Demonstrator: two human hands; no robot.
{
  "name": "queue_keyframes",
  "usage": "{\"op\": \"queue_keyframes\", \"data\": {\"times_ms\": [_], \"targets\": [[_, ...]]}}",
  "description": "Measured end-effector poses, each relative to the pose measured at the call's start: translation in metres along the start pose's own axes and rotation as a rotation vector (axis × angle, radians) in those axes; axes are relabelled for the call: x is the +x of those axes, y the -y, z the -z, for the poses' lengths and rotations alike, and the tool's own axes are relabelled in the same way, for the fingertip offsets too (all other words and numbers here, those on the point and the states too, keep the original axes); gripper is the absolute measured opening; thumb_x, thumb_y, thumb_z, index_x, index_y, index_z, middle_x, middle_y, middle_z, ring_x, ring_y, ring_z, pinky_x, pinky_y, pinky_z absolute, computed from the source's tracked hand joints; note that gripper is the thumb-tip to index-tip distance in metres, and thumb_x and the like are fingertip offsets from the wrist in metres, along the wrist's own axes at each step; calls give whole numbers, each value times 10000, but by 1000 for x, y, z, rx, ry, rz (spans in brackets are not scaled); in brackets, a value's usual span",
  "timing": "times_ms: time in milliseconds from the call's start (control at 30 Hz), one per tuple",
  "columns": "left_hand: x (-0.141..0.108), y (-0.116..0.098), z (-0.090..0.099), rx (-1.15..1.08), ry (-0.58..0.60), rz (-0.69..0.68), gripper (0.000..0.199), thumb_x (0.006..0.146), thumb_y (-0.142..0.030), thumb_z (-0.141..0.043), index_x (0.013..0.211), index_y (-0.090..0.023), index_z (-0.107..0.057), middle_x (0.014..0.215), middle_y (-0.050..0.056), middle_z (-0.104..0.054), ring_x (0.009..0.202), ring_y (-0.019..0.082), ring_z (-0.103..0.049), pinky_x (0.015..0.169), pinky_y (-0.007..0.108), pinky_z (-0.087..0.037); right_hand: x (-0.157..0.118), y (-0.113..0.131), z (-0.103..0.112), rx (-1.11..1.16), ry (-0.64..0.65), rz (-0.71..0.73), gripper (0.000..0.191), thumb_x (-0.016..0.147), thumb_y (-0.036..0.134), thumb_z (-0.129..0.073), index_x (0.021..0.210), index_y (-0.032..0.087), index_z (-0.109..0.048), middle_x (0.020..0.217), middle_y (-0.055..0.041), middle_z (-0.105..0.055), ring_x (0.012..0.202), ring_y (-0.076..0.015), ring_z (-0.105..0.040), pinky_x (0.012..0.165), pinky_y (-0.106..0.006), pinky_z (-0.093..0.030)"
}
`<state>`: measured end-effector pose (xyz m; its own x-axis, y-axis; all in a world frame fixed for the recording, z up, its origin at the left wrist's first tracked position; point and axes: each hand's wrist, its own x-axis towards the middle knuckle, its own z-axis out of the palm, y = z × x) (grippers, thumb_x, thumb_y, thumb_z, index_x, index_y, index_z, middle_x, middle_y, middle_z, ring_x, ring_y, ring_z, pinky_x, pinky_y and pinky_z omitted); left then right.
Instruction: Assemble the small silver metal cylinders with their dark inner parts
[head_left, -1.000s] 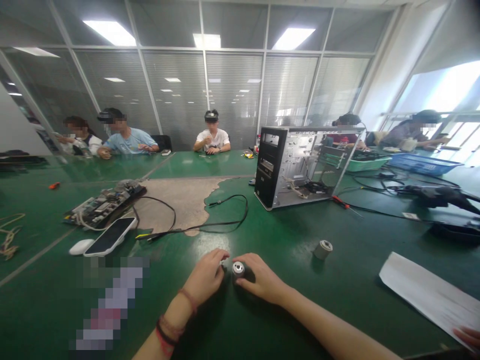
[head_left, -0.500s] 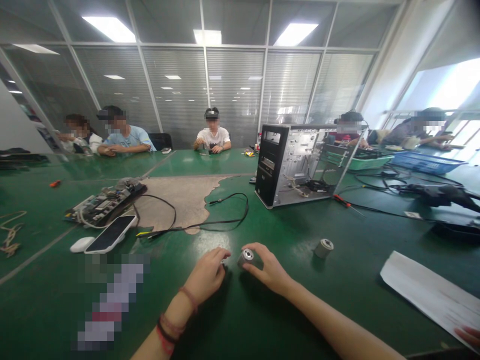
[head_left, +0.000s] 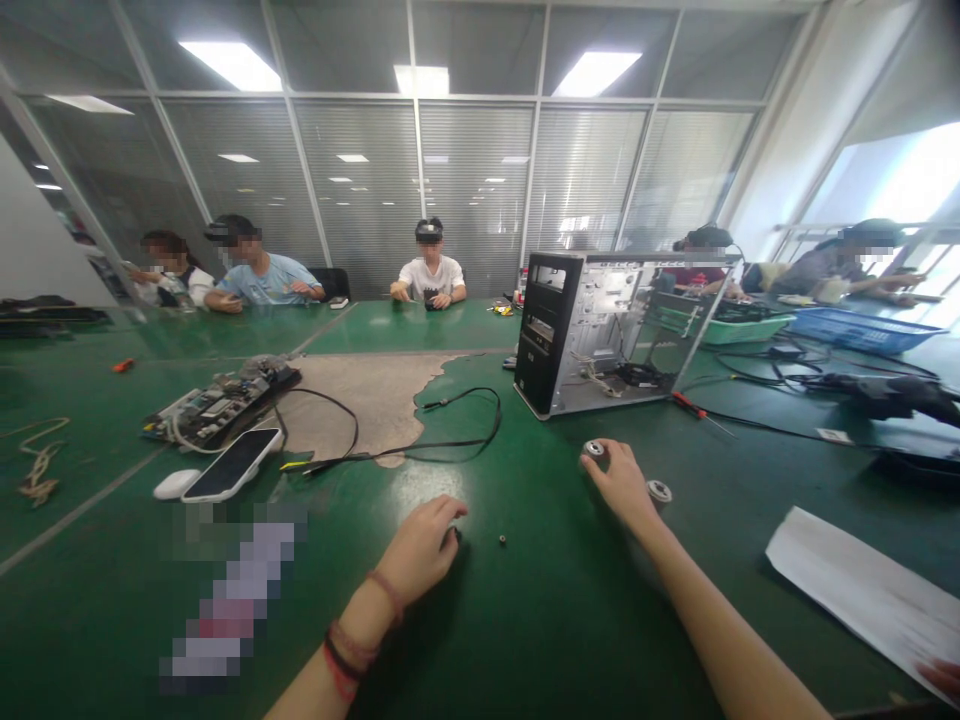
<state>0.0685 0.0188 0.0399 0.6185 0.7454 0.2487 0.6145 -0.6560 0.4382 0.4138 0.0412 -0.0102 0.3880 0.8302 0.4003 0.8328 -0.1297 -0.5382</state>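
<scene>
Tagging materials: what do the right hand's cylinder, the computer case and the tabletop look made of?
Cylinder: probably metal; silvery, shiny top face.
Computer case: greyish sheet metal inside, reflective; black front panel likely plastic, evenly dark.
Tabletop: glossy green coating or mat, mirroring light; the ragged tan patch leaves which open.

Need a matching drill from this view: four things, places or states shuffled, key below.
Things
1. farther grey metal cylinder
2. tiny round piece
3. black-screened phone in a white case
4. black-and-silver computer tower

Places and states
A. beside a small white rounded object
B. standing upright, one side open
C. held by the right hand
D. on the green tabletop, between the left hand and the right hand

Pairs
1-C, 2-D, 3-A, 4-B
</scene>
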Motion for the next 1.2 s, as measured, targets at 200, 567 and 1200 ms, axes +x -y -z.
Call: {"op": "queue_keyframes", "data": {"times_ms": [200,567,1200], "targets": [[0,-1,2,10,14,-5,278,776,-71,-411,984,-197,-546,979,57,-591,923,194,-551,846,324,-442,-4,-6,-6,-119,85,-61,296,818,341,-462,1038,155,-529,959,-96,-546,815,-227,-593,727,-323,-426],[0,-1,0,17,20,-16,264,793,-87,-410,993,-199,-540,982,59,-585,927,196,-549,852,327,-437,-3,-8,-10,-182,53,-94,430,851,257,-370,1230,58,-410,1111,-229,-503,865,-308,-605,732,-402,-454],[-2,2,-3,52,24,-12,263,790,-77,-418,990,-207,-527,971,42,-579,922,186,-540,841,306,-436,-54,83,10,190,545,560,236,858,379,-476,1020,231,-564,906,-28,-586,773,-163,-576,727,-284,-460]]}}
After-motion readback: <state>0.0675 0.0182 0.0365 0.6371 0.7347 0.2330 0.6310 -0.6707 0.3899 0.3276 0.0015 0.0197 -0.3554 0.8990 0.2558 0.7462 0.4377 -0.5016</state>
